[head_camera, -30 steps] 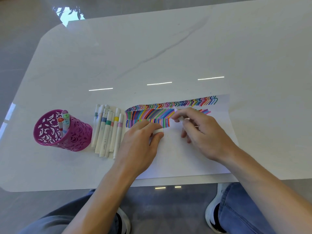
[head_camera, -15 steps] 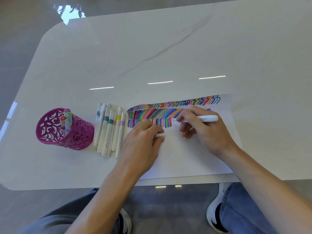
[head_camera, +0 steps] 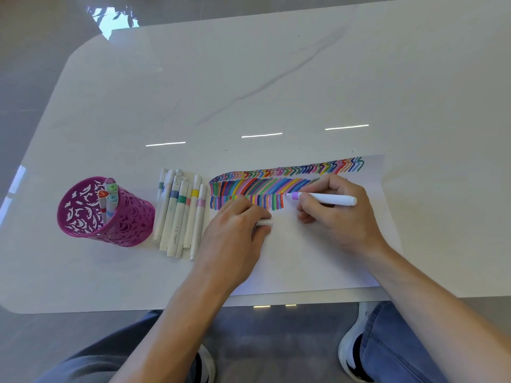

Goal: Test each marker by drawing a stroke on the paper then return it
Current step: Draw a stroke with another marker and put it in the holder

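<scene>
Head view: print on the barrels of the loose markers point(head_camera: 179, 214) and on the cap ends in the pink cup point(head_camera: 116, 219) is too small to read. The right hand point(head_camera: 340, 217) pinches a white marker point(head_camera: 329, 199) with a purple band, fingers curled round the barrel, its tip at the paper point(head_camera: 318, 266) just right of the last red stroke in the lower row of strokes point(head_camera: 249, 201). The left hand point(head_camera: 235, 239) rests on the paper near the desk point(head_camera: 249, 78) edge, fingers curled round a white cap point(head_camera: 264, 223), just left of the marker tip.
</scene>
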